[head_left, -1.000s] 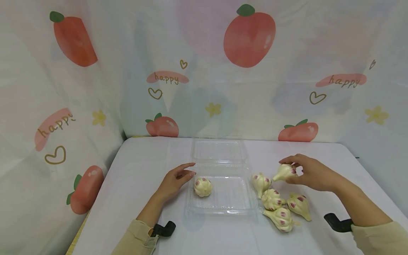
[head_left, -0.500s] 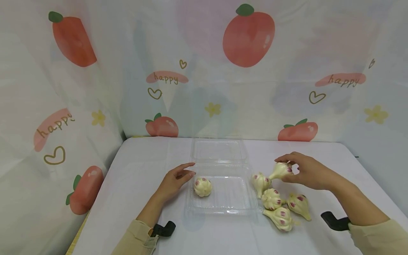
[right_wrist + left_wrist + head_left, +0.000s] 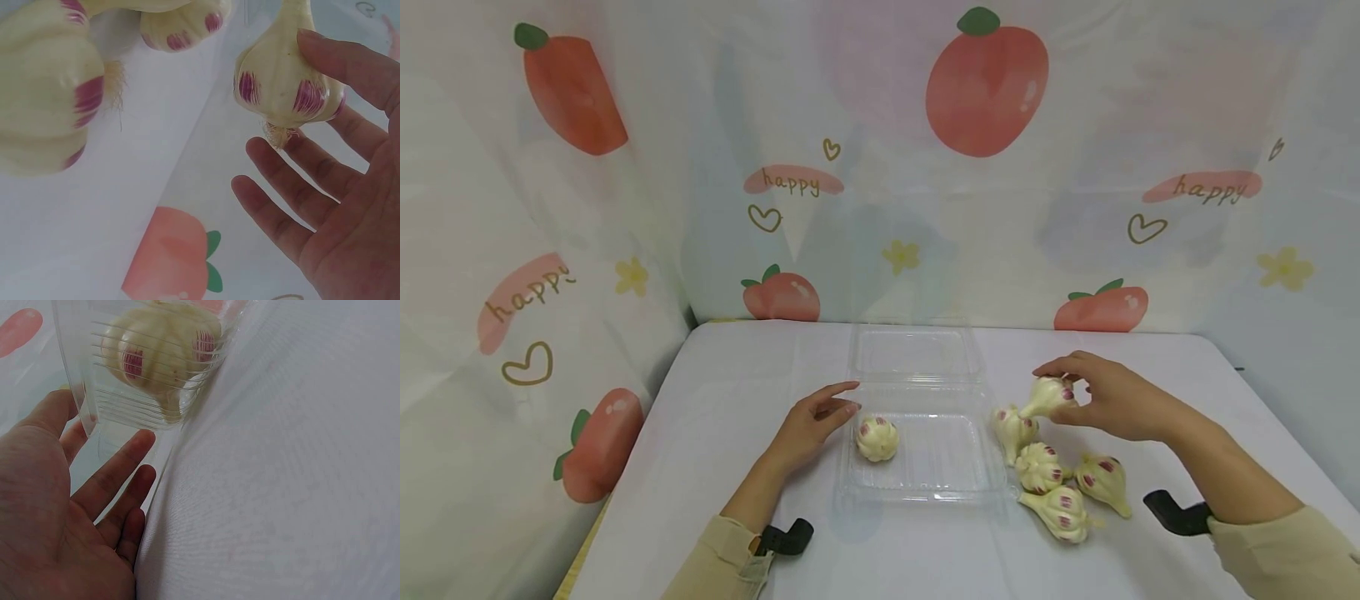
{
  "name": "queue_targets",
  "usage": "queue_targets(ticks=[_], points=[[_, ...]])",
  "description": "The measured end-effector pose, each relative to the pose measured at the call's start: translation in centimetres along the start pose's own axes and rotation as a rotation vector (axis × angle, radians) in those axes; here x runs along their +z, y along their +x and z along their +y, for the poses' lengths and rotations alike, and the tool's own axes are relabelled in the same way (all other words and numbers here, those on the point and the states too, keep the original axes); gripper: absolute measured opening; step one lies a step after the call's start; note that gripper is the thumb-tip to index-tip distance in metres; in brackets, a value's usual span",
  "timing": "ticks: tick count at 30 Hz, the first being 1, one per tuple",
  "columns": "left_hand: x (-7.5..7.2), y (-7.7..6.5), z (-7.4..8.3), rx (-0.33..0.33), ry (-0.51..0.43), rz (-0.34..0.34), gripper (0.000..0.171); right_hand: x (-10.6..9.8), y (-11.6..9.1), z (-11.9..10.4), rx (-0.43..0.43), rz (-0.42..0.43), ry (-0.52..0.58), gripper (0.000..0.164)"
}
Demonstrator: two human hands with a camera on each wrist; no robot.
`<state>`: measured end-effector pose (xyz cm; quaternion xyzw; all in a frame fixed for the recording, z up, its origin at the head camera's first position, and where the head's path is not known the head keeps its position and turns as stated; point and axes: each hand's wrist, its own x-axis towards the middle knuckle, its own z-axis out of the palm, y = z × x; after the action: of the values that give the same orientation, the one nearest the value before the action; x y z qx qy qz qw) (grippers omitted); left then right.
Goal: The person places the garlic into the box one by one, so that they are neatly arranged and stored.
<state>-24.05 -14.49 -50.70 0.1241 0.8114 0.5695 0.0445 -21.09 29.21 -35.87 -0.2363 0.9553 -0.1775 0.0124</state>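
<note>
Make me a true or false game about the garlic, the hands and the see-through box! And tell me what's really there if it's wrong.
1. The right hand holds a garlic bulb. True.
2. One bulb sits in the clear box. True.
3. The box is shut. False: its lid is open.
4. The left hand holds two bulbs. False: the left hand holds no bulb.
5. Four other bulbs lie right of the box. True.

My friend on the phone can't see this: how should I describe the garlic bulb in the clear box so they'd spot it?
On the white table, find the open plastic box. Look in its nearer half, at the left end beside the person's left hand. The garlic bulb there is the only one inside; the other bulbs are outside, to the right.
</note>
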Motion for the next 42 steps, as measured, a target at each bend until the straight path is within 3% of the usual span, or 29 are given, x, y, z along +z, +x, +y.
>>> queue_targets(ticks=[28,42], points=[[0.1,0.0,0.1,0.004,0.004,0.002,0.047,0.3,2.2,-3.0,-0.02,-0.045,0.05,0.049],[0.1,0.0,0.1,0.004,0.001,0.002,0.047,1.1,3.0,-4.2,-0.014,-0.069,0.06,0.056]])
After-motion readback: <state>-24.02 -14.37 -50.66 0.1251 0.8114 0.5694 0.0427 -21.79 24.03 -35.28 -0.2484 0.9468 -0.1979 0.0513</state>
